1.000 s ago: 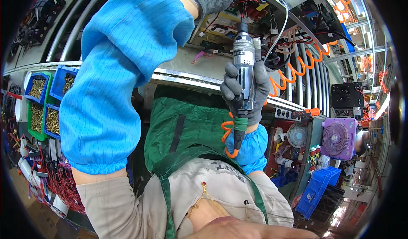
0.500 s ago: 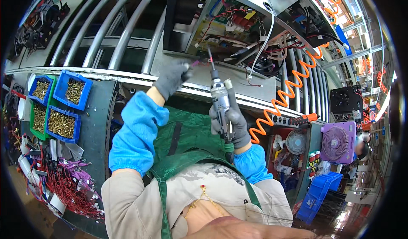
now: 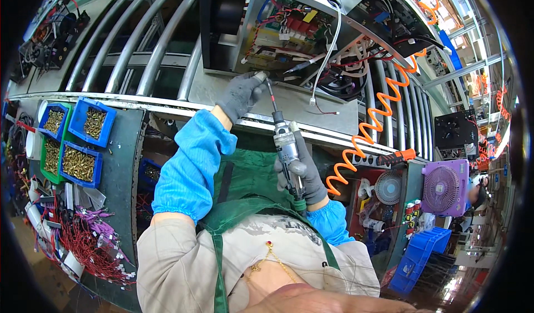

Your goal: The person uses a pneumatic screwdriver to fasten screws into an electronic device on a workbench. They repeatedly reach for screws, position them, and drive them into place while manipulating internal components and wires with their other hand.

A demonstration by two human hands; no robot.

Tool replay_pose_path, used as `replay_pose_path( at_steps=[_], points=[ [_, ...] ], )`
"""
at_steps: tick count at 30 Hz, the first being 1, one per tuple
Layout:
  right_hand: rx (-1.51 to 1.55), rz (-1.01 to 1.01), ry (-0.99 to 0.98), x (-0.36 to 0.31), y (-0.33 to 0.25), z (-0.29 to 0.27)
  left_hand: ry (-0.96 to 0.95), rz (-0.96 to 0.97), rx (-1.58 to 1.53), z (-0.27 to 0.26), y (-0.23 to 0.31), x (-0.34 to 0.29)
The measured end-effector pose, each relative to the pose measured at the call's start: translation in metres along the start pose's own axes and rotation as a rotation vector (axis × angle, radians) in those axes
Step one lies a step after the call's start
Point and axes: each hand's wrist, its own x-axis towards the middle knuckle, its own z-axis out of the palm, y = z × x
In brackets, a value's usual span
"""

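My right hand (image 3: 303,174), in a grey glove, is wrapped round a silver power screwdriver (image 3: 287,149) whose long bit points up and away from me. My left hand (image 3: 241,94), also gloved, is closed in a pinch beside the bit's tip, at the near edge of an open metal cabinet (image 3: 223,64). What the pinch holds, if anything, is too small to make out. Inside the cabinet are a circuit board (image 3: 300,26), red parts and bundled wires. A white cable (image 3: 328,57) hangs out over the metal plate (image 3: 289,104) in front.
Steel rollers (image 3: 167,40) run along the far side. At left, blue bins (image 3: 82,163) of brass screws stand near red and purple wires (image 3: 89,241). An orange coiled hose (image 3: 364,132) hangs at right, with a purple fan (image 3: 443,188) and a blue crate (image 3: 420,257) beyond.
My left hand has moved right and up to the bit's tip. The screwdriver has shifted slightly down and left in view. The cabinet appears a little further left and higher.
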Motion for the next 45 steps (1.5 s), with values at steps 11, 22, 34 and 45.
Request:
replay_pose_path(
  at_steps=[11, 22, 34, 45],
  points=[
    [-0.125, 0.028, -0.004, 0.0, -0.012, -0.004, -0.026, -0.057, 0.052, 0.006, 0.002, 0.004],
    [0.048, 0.048, -0.088, -0.008, -0.008, -0.014, -0.075, 0.016, 0.351, 0.021, 0.035, -0.026],
    [0.114, -0.102, -0.15, -0.025, -0.031, 0.017, -0.219, 0.814, 0.506, 0.083, 0.008, -0.018],
    [0.087, -0.014, -0.178, -0.001, -0.027, 0.03, -0.117, 0.558, 0.137, 0.083, 0.019, -0.01]
  ],
)
